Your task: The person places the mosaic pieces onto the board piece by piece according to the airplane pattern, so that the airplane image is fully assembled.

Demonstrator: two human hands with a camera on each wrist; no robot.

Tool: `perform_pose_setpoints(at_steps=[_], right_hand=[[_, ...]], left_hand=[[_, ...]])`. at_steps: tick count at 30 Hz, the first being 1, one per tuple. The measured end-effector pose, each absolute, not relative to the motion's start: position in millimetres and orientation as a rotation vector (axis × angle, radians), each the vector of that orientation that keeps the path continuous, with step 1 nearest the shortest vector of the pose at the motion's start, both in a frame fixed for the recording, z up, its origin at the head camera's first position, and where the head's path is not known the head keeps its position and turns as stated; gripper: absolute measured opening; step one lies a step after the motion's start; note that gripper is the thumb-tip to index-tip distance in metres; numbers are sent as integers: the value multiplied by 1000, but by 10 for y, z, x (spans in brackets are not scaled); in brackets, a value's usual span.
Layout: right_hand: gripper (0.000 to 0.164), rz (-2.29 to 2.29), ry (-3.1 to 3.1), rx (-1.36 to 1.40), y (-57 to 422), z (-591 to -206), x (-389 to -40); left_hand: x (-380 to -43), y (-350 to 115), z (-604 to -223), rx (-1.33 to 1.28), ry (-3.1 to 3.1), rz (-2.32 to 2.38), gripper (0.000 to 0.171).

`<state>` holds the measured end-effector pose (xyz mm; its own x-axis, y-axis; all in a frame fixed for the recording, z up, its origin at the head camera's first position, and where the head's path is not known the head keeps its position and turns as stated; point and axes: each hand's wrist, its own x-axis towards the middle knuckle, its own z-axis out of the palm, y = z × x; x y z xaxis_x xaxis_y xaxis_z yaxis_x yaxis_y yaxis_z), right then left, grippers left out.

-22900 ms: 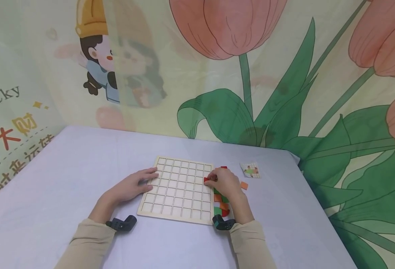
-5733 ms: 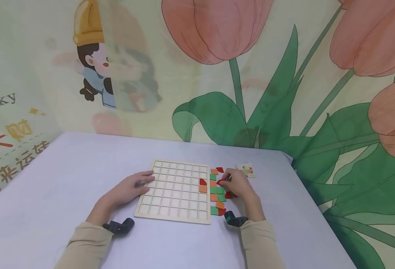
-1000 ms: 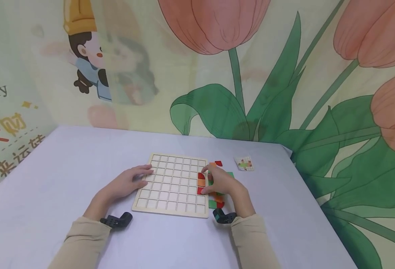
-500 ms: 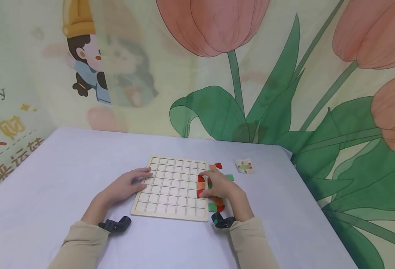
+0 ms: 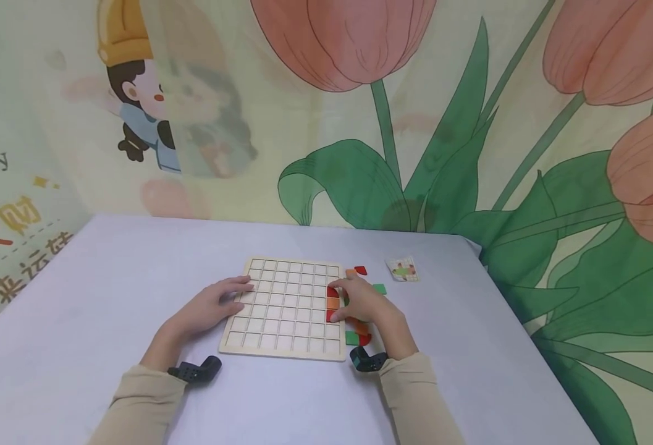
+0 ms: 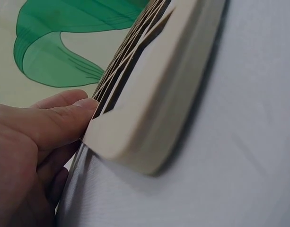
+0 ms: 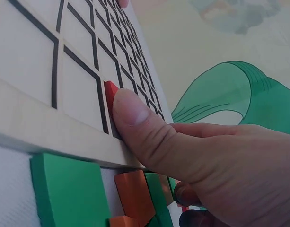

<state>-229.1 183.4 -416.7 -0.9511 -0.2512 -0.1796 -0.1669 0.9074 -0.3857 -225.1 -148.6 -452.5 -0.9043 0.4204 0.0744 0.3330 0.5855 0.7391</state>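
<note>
A square wooden grid board (image 5: 282, 355) lies on the table between both hands. My left hand (image 5: 209, 306) rests along its left edge, fingers spread; in the left wrist view the thumb (image 6: 64, 123) touches the board's rim. At the right edge, a red tile (image 5: 332, 292), an orange tile (image 5: 333, 303) and another red tile (image 5: 330, 316) stand in adjoining cells of one column. My right hand (image 5: 366, 303) arches over them, index fingertip at the far red tile and thumb on the near one. The right wrist view shows the thumb (image 7: 130, 111) pressing that red tile, partly covering it.
Loose tiles lie right of the board, partly hidden under the right hand: a green tile (image 5: 352, 338), an orange tile (image 5: 361, 327) and several more. A green tile (image 5: 380, 288) is farther right. A small pattern card (image 5: 403, 270) lies at the back right.
Since the earliest frame, red and orange tiles have come onto the board's right column, then the near red tile from the loose ones. Over the last second both hands have hardly moved.
</note>
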Motion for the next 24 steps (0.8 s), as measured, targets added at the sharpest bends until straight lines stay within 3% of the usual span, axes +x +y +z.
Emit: perform_pose_setpoints(at_steps=[24], right_hand=[[79, -517, 2813, -376, 1874, -4128, -2253]], left_hand=[[-2214, -1443, -4531, 586, 2724, 1217, 43]])
